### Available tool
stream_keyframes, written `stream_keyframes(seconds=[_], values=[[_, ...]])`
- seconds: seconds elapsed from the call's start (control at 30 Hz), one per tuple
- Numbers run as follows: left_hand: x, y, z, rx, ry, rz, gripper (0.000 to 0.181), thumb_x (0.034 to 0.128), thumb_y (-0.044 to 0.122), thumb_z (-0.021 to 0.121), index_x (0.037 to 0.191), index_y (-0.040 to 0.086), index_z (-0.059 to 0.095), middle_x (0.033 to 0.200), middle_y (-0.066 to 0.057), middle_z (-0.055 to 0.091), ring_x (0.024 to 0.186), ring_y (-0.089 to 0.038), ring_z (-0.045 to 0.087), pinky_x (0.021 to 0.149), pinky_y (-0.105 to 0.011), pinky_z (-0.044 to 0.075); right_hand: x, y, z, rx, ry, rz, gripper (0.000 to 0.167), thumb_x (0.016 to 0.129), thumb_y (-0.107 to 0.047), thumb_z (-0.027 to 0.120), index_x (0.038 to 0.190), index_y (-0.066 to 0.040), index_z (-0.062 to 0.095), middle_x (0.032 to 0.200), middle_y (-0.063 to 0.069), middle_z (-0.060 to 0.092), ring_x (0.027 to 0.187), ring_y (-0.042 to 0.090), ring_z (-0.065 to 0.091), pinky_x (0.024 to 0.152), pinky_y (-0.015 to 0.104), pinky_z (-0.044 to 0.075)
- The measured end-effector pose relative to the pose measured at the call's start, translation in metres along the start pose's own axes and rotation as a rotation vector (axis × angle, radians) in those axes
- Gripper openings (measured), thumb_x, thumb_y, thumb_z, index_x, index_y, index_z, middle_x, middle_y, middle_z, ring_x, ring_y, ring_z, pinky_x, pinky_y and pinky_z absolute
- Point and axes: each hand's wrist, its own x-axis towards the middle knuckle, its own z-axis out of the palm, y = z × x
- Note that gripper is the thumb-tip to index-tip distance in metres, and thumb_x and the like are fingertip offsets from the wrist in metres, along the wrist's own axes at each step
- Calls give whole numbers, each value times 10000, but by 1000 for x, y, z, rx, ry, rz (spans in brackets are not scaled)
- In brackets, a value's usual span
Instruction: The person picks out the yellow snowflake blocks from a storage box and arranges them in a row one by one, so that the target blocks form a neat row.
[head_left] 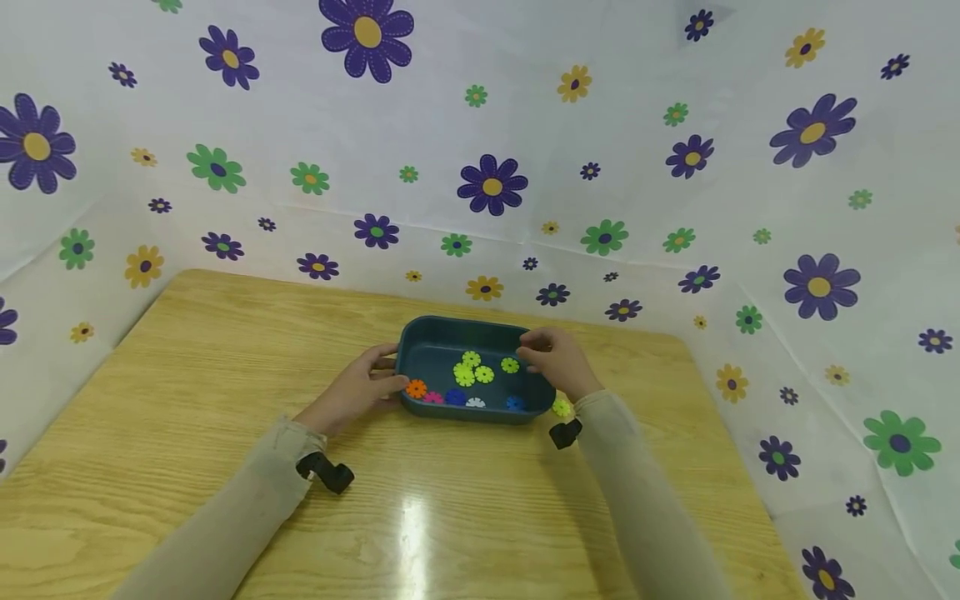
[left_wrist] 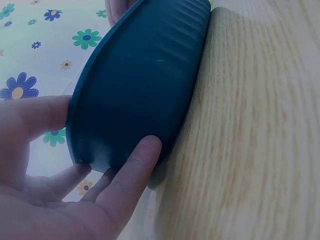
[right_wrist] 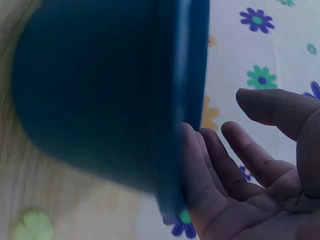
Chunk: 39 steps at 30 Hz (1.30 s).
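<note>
Toward the far side of the wooden table (head_left: 225,400), a dark teal tray (head_left: 435,350) sits between a person's two hands. The left hand (head_left: 363,390) grips the tray's left end, its thumb at the rim near the front corner and the other fingers round the end; the left wrist view shows one fingertip pressed low against the outer wall. At the opposite end, the right hand (head_left: 558,362) is at the right rim, its fingers loosely bent against the edge and its thumb standing wide of them, so the grip is wide; whether it bears any of the tray's weight cannot be told. Inside the tray, three yellow-green discs (head_left: 464,375) lie bunched near the middle, with a single yellow-green disc (head_left: 510,365) just to their right. Along the near wall, from left to right, are an orange disc (head_left: 416,389), a pink disc (head_left: 432,398), a dark blue disc (head_left: 455,397), a white disc (head_left: 476,402) and, farther right, a blue disc (head_left: 514,402). Outside, a yellow disc (head_left: 561,407) rests on the table beside the tray's right front corner. Black mounts (head_left: 324,472) sit on both wrists over pale sleeves (head_left: 240,508), and behind the table hangs a white, flower-printed sheet (head_left: 300,117).
</note>
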Motion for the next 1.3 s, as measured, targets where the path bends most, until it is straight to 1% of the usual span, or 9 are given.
stream_keyframes(seconds=[0.13, 0.23, 0.33, 0.47, 0.57, 0.8, 0.97, 1.13, 1.3], values=[[0, 0, 2, -2, -5, 1, 727, 1032, 119, 648, 1629, 66, 236, 1565, -285, 361, 1383, -439, 480, 981, -478, 579, 9, -2, 18, -77, -18, 17, 306, 1009, -181, 691, 1273, -30, 655, 1223, 154, 678, 1022, 295, 693, 929, 434, 597], [0, 1, 2, -5, -4, -2, 724, 1031, 114, 646, 1628, 72, 239, 1563, -280, 363, 1386, -438, 476, 983, -481, 578, 12, -4, 30, -123, -32, 30, 296, 995, -187, 709, 1252, -45, 669, 1177, 137, 688, 935, 268, 708, 885, 400, 605], [0, 1, 1, -7, 5, -8, 715, 1031, 111, 646, 1626, 84, 250, 1561, -274, 369, 1383, -434, 480, 986, -485, 575, 16, -5, 40, -144, -61, 28, 296, 991, -180, 713, 1245, -34, 673, 1150, 138, 694, 906, 252, 716, 862, 395, 612], [0, 0, 1, 5, -1, -6, 720, 1036, 126, 643, 1631, 81, 239, 1563, -282, 363, 1382, -432, 481, 992, -489, 571, 18, -1, 49, -185, -84, 52, 298, 985, -192, 721, 1241, -43, 683, 1114, 116, 704, 876, 222, 711, 833, 388, 606], [0, 0, 0, 5, -10, -5, 727, 1038, 130, 642, 1635, 83, 230, 1570, -282, 357, 1386, -431, 479, 996, -489, 569, 19, 1, 53, -206, -85, 66, 293, 978, -192, 728, 1231, -50, 693, 1086, 102, 707, 866, 206, 702, 824, 391, 598], [0, -1, 0, -16, -9, -8, 730, 1038, 123, 641, 1639, 94, 228, 1572, -271, 351, 1387, -433, 475, 991, -480, 573, 21, 5, 59, -253, -97, 45, 296, 943, -203, 761, 1205, -72, 716, 1066, 77, 691, 899, 199, 670, 836, 381, 583], [1, -2, -1, -15, -16, -5, 736, 1039, 127, 642, 1641, 92, 220, 1572, -276, 349, 1391, -432, 471, 1001, -482, 567, 20, 4, 61, -273, -96, 39, 250, 933, -191, 770, 1155, -84, 728, 1068, 80, 672, 900, 212, 629, 831, 387, 569], [0, -2, -1, -22, -14, -5, 738, 1036, 127, 646, 1639, 90, 221, 1567, -275, 354, 1388, -431, 476, 1003, -489, 564, 21, 3, 63, -280, -104, 41, 209, 933, -197, 778, 1114, -102, 733, 1065, 72, 669, 897, 212, 630, 820, 385, 570], [0, -2, -1, -12, -6, -14, 738, 1033, 148, 657, 1638, 112, 237, 1571, -255, 361, 1387, -412, 484, 993, -474, 573, 20, 2, 63, -272, -102, 39, 203, 931, -196, 780, 1090, -93, 708, 1055, 79, 665, 901, 221, 624, 836, 395, 563]])
